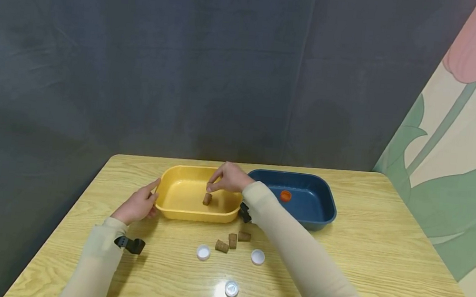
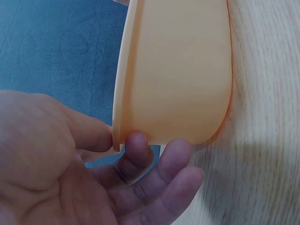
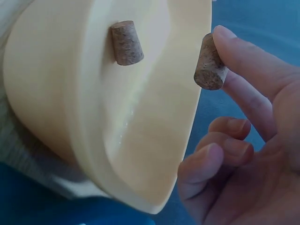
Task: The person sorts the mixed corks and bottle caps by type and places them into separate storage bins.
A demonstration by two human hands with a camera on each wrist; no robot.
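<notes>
A yellow plastic basin (image 1: pixel 197 216) stands at the back of the table. My left hand (image 1: pixel 140 204) grips its left end, thumb at the rim and fingertips against the outer wall (image 2: pixel 178 70). Over the basin, my right hand (image 1: pixel 228 178) pinches a brown cork (image 3: pixel 210 63) between thumb and index finger, the other fingers loosely curled. Another cork (image 1: pixel 207 199) lies on the basin floor below those fingertips; the right wrist view shows this cork (image 3: pixel 126 43) too.
A dark blue basin (image 1: pixel 317 223) with an orange cap (image 1: pixel 286 196) inside stands right of the yellow one. In front lie several corks (image 1: pixel 232 240), two white caps (image 1: pixel 203 252) and a silvery cap (image 1: pixel 231 289). A dark curtain (image 1: pixel 211 69) hangs behind the table.
</notes>
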